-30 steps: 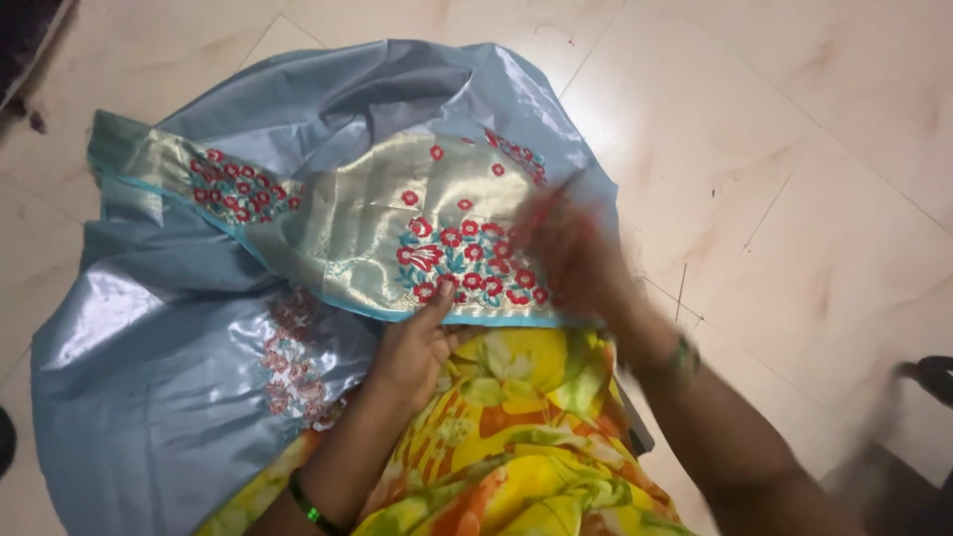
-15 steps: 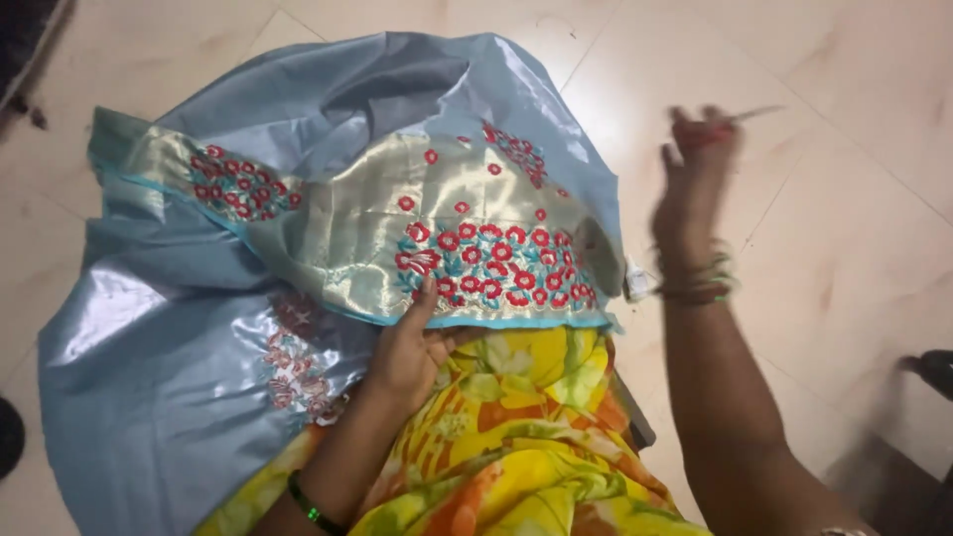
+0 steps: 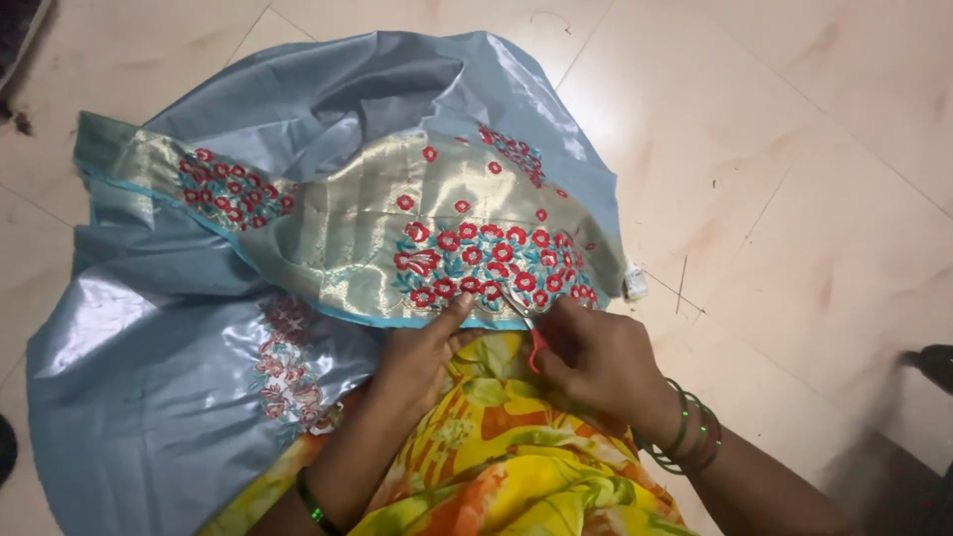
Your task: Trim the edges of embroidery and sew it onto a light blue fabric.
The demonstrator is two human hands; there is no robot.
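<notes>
— Where's the border [image 3: 397, 238] from our hands?

— At twelve o'clock, its long axis running nine to three across the blue cloth [image 3: 149, 397] on the floor [image 3: 794, 149].

— Which hand is nearer?

— Both touch its lower edge. Our left hand [image 3: 422, 352] presses fingers flat there; our right hand [image 3: 596, 357] is curled round small red-handled scissors [image 3: 531, 333], tips at the edge.

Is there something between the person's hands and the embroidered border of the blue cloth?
Nothing visible: the left hand presses directly on the embroidered border, and the right hand brings small red-handled scissors to its edge.
</notes>
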